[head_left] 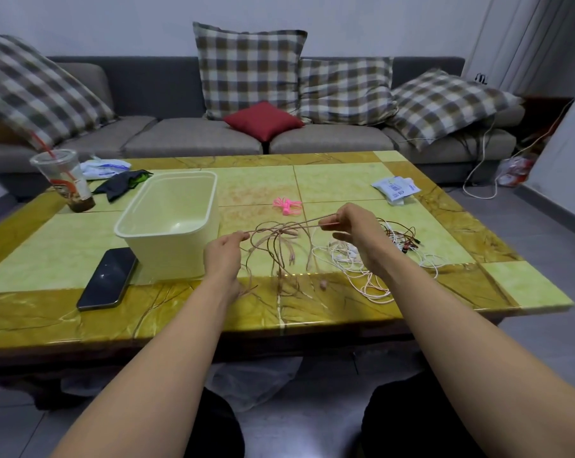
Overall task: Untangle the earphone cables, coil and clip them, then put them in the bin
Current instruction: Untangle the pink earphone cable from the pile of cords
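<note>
Two grips work above the green-and-amber desk [345, 180]. Just left of the left grip [223, 251] stands the cream bin [167, 259], with a black phone [107, 279] lying flat farther left. Both grips are closed in a pinch on the copper-pink earphone cable [279, 233], the right grip [352, 223] higher and farther out, and its loops hang between them onto the desk. White earphone cables [345, 259] lie tangled under the right wrist. Pink clips [287, 205] lie beyond, between the grips.

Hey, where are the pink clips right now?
In the head view, the pink clips lie on the table, right of the cream bin, just beyond the taut brown cable.
</note>
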Tool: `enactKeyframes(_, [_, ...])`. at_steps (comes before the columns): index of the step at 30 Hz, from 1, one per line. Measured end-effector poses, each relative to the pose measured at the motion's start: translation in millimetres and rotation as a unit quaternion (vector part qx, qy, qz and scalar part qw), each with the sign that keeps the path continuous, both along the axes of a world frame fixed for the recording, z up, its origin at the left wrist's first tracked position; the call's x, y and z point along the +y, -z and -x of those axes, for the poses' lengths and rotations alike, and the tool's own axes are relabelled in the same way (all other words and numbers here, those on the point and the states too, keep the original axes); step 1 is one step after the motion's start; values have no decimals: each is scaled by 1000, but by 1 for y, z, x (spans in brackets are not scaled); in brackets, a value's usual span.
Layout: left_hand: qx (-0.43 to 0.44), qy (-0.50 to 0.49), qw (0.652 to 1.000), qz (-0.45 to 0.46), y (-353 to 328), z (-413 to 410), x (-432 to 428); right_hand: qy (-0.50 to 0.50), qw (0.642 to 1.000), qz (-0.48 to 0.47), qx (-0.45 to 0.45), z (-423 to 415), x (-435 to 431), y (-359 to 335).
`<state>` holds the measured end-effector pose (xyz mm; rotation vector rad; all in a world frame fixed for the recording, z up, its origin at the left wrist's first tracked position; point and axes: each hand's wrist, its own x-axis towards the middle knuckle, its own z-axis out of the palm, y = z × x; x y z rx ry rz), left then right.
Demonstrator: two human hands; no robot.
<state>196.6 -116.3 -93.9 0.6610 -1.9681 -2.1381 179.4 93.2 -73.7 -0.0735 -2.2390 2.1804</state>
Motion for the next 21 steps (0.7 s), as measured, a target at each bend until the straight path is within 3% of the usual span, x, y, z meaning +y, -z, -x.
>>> enactKeyframes(3, [17,-64,998,11,11,7,-7,46,968,246,-6,2,3,-6])
enactKeyframes(5, [21,-87,996,18,17,11,-10,56,955,290,-32,3,11,-5])
enactKeyframes(6, [21,-98,995,16,19,14,-11,47,968,239,-65,4,14,-2])
enactKeyframes(8, [27,-120,992,14,22,19,-14,-2,990,6,-139,1,16,7])
enactKeyframes(10, [34,-127,991,19,24,20,-15,-59,956,-213,-195,-4,15,17])
enactKeyframes(12, [48,-103,993,28,24,20,-13,-66,926,-312,-203,0,13,26])
enactKeyframes(17, [110,45,982,147,15,8,2,-33,919,-392,0,9,-2,30])
enactKeyframes(19, [127,95,968,196,13,3,10,-64,943,-314,91,3,-17,21])
enactKeyframes(21, [145,125,959,210,10,0,16,-147,963,-202,103,-3,-31,15])
